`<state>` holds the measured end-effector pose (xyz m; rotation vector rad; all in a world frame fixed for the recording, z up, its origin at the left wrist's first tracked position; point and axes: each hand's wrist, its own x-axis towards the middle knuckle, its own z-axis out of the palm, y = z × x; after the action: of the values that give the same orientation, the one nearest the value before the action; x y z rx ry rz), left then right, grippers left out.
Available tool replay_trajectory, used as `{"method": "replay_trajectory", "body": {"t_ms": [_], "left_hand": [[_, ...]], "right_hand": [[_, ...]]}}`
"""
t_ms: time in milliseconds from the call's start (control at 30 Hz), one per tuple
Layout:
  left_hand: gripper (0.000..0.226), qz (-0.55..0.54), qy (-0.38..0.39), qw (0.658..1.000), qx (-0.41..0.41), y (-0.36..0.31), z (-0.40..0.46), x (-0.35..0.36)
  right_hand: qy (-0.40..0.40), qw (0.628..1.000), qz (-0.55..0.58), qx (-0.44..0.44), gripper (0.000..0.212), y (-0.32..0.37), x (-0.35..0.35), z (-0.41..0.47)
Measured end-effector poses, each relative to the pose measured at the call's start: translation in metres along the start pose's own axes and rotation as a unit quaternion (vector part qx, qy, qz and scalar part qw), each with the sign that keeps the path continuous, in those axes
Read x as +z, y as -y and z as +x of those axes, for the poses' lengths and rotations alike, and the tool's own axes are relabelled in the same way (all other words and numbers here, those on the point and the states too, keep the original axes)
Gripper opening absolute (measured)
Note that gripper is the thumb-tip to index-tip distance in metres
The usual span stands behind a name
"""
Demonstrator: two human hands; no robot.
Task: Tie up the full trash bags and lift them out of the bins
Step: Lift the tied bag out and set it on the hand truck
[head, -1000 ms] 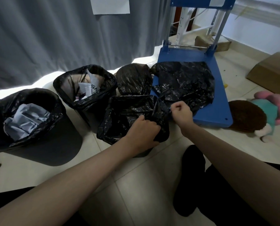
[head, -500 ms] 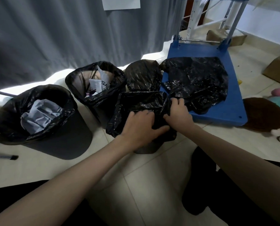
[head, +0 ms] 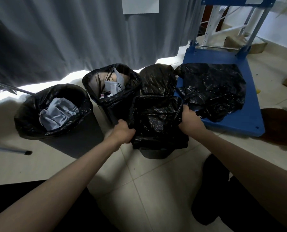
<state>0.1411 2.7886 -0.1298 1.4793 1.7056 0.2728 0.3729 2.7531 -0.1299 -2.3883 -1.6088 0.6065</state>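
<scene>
1. Small dark plastic bin lined with a crinkled black trash bag (head: 157, 121) stands on the pale tiled floor (head: 156, 190), nearest of the group, centre of view. Bag rim is folded over the bin's edge; nothing tied yet.
2. Left hand (head: 123, 132) is clamped on the bag's near-left rim, fingers curled into the plastic. Right hand (head: 190, 122) is closed on the right rim, pinching film just beside the blue flat cart platform (head: 239, 121).
3. Left of it: a round black bin with a black liner holding crumpled pale paper (head: 56, 113). Behind, far-left: a second lined bin with white packaging (head: 112, 87). Both open, untied.
4. Far side: a bunched black filled bag (head: 157, 79) on the floor, touching the cart; a loose black bag (head: 211, 87) lies on the platform.
5. Judged step: gathering the rim inward before knotting.
6. Risks:
   - Thin film may tear if both hands pull apart hard.
   - Rim may snag on the bin edge, so the light bin lifts or tips with the bag.
   - Uneven gathering leaves too little slack for a knot.
   - Right hand could catch the neighbouring loose bag.
</scene>
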Motion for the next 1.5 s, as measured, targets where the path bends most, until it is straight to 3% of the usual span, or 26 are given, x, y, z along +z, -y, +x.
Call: {"method": "replay_trajectory", "body": {"t_ms": [133, 200, 267, 400, 600, 800, 1000, 1167, 1333, 1400, 1500], "left_hand": [[0.056, 0.161, -0.071, 0.981, 0.079, -0.005, 0.0, -0.007], [0.056, 0.211, -0.117, 0.96, 0.14, -0.009, 0.0, -0.012], [0.049, 0.248, -0.123, 0.95, 0.146, -0.011, -0.002, -0.018], [0.045, 0.305, -0.1, 0.942, 0.101, -0.003, -0.015, -0.03], [0.064, 0.324, -0.113, 0.939, -0.018, 0.033, -0.048, -0.043], [0.059, 0.402, -0.17, 0.897, -0.073, 0.087, -0.08, -0.053], [0.057, 0.401, -0.172, 0.891, -0.129, 0.149, -0.112, -0.083], [0.063, 0.352, -0.199, 0.897, -0.179, 0.192, -0.127, -0.125], [0.082, 0.345, -0.2, 0.902, -0.167, 0.24, -0.147, -0.157], [0.089, 0.356, -0.179, 0.906, -0.14, 0.249, -0.149, -0.165], [0.089, 0.376, -0.146, 0.905, -0.133, 0.257, -0.151, -0.166]], "right_hand": [[0.017, 1.0, -0.01, 0.001, 0.059, 0.006, -0.005, -0.003], [0.025, 1.0, -0.019, -0.003, 0.06, 0.012, -0.005, -0.006], [0.035, 0.999, -0.027, -0.015, 0.058, 0.018, -0.002, -0.01], [0.066, 0.995, -0.058, -0.042, 0.057, 0.039, 0.004, -0.022], [0.083, 0.979, -0.139, -0.124, 0.055, 0.088, 0.023, -0.052], [0.085, 0.964, -0.169, -0.188, 0.065, 0.133, 0.054, -0.084], [0.104, 0.946, -0.159, -0.262, 0.037, 0.188, 0.074, -0.107], [0.138, 0.934, -0.098, -0.314, 0.054, 0.224, 0.107, -0.129], [0.149, 0.907, -0.088, -0.385, 0.049, 0.243, 0.121, -0.142], [0.144, 0.884, -0.118, -0.429, 0.061, 0.246, 0.116, -0.144], [0.226, 0.854, -0.174, -0.436, 0.096, 0.251, 0.104, -0.149]]}}
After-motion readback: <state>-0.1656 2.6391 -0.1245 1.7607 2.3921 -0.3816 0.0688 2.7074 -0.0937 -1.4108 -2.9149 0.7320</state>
